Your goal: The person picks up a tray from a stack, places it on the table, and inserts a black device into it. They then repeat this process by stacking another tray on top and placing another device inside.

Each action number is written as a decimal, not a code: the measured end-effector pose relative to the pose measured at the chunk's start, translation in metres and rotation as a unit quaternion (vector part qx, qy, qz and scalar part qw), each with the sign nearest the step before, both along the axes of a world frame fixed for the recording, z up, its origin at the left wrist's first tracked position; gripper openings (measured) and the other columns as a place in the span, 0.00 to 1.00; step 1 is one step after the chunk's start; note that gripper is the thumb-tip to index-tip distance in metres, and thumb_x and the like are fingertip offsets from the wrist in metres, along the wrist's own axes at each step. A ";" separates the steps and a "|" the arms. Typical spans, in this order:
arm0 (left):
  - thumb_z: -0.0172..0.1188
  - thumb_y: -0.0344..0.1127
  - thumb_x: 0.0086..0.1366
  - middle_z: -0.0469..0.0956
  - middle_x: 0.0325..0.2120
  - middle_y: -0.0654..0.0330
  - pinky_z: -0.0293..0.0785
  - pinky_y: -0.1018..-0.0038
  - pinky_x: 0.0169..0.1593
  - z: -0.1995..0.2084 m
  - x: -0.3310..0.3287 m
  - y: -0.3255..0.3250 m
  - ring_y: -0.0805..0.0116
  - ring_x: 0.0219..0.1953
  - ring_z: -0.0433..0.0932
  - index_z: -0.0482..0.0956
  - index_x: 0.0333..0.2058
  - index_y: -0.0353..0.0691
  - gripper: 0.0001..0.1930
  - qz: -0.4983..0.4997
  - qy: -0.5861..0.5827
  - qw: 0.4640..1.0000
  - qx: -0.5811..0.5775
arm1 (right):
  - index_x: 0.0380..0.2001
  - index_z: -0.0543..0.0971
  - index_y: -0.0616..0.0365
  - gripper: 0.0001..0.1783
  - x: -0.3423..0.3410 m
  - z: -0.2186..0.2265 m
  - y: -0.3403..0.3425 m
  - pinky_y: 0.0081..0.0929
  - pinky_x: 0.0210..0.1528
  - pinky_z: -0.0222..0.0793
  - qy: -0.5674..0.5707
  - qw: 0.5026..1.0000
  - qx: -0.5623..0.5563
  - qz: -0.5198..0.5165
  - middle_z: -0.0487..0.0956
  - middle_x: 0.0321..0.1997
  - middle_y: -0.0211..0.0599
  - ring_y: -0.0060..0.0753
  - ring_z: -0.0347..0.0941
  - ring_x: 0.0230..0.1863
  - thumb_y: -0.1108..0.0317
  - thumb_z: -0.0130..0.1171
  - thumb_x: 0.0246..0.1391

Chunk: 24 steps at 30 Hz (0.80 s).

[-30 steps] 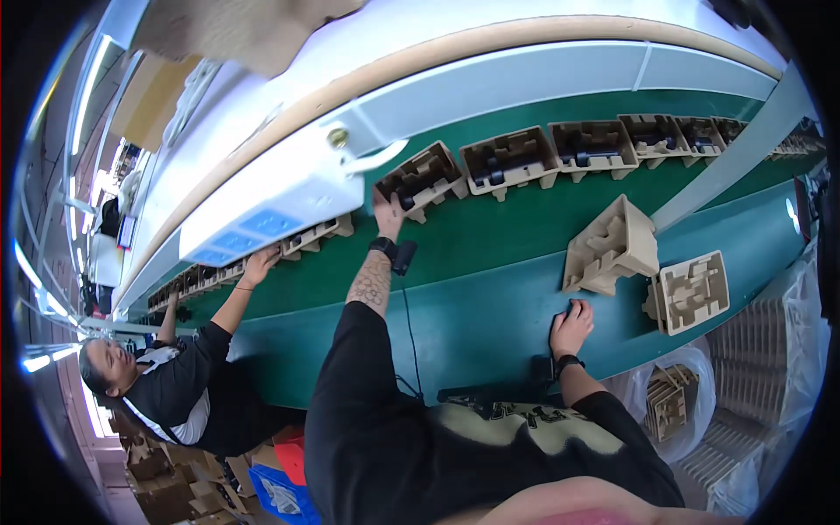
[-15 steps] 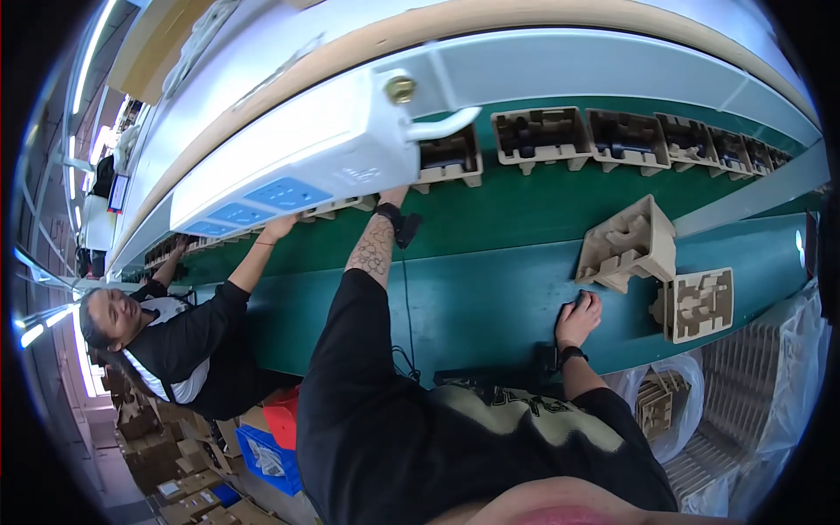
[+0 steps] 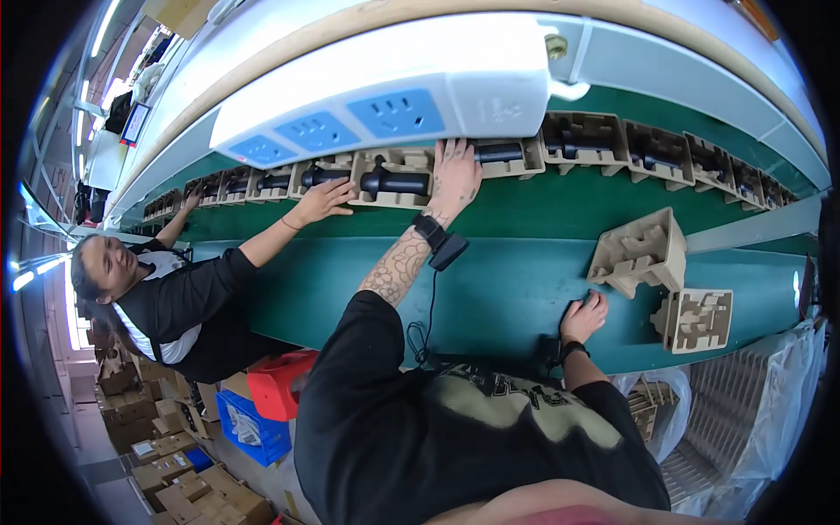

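My left hand (image 3: 454, 178) reaches to the row of trays with its fingers stretched out. They lie over the adjoining ends of a moulded brown pulp tray (image 3: 418, 162) and the tray to its right (image 3: 530, 157). A dark cylindrical part (image 3: 404, 183) lies in the left one, another dark part (image 3: 500, 152) in the right one. My right hand (image 3: 584, 317) rests on the green table, fingers loosely bent and apart, holding nothing visible. Just beyond it, a tilted empty pulp tray (image 3: 643, 249) stands beside another empty pulp tray (image 3: 703, 319).
A white power strip (image 3: 385, 87) with blue sockets overhangs the tray row. At left, a co-worker's hand (image 3: 322, 203) touches a neighbouring tray. A grey post (image 3: 752, 234) slants across the right side. Below are a red bin (image 3: 278, 385), a blue crate (image 3: 254, 429) and bagged stacked trays (image 3: 731, 411).
The view has shifted, and the power strip appears farther right. My left hand, earlier mostly hidden behind it, now shows on the trays. The right hand stays on the table.
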<state>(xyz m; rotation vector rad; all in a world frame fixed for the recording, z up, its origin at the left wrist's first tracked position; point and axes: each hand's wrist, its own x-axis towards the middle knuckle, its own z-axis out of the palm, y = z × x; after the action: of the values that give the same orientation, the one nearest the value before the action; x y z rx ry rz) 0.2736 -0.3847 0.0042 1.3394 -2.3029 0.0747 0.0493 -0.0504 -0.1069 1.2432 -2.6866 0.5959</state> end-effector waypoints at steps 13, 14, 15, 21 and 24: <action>0.55 0.29 0.53 0.61 0.61 0.44 0.51 0.51 0.65 -0.021 0.044 0.073 0.46 0.65 0.57 0.63 0.60 0.37 0.32 0.089 -0.087 0.983 0.135 | 0.48 0.70 0.54 0.20 -0.003 0.007 -0.010 0.45 0.56 0.57 -0.015 1.000 -0.004 -0.014 0.67 0.56 0.40 0.45 0.59 0.61 0.67 0.50 0.49; 0.55 0.29 0.53 0.61 0.61 0.44 0.51 0.51 0.65 -0.029 0.051 0.064 0.46 0.65 0.57 0.63 0.60 0.37 0.32 0.088 -0.086 0.983 0.134 | 0.48 0.70 0.54 0.20 -0.003 0.006 -0.009 0.45 0.55 0.57 -0.014 1.000 -0.002 -0.013 0.67 0.56 0.40 0.45 0.59 0.61 0.67 0.50 0.49; 0.54 0.26 0.53 0.60 0.62 0.44 0.51 0.51 0.66 -0.034 0.062 0.051 0.47 0.65 0.57 0.61 0.61 0.37 0.33 0.075 -0.086 0.983 0.141 | 0.48 0.70 0.54 0.20 0.001 0.005 -0.007 0.45 0.55 0.57 -0.015 1.000 0.001 -0.007 0.67 0.56 0.40 0.45 0.59 0.61 0.67 0.51 0.49; 0.49 0.21 0.56 0.61 0.61 0.45 0.51 0.50 0.66 -0.038 0.055 0.015 0.45 0.65 0.56 0.60 0.62 0.40 0.32 0.055 0.029 0.987 0.148 | 0.48 0.70 0.54 0.20 0.002 0.007 -0.005 0.45 0.56 0.57 -0.023 1.000 -0.002 -0.005 0.66 0.56 0.39 0.45 0.59 0.61 0.67 0.50 0.50; 0.49 0.22 0.57 0.63 0.60 0.47 0.51 0.52 0.66 -0.030 0.038 0.036 0.47 0.64 0.58 0.61 0.62 0.40 0.31 0.020 0.087 0.993 0.071 | 0.49 0.69 0.54 0.20 0.001 0.007 -0.006 0.45 0.57 0.56 -0.027 1.000 0.002 -0.006 0.66 0.57 0.40 0.45 0.58 0.62 0.66 0.49 0.50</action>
<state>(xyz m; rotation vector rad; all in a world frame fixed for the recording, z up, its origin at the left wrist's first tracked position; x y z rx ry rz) 0.3114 -0.3484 -0.0260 1.4024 -2.1691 -0.1888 0.0500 -0.0560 -0.0996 1.2284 -2.7387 0.6307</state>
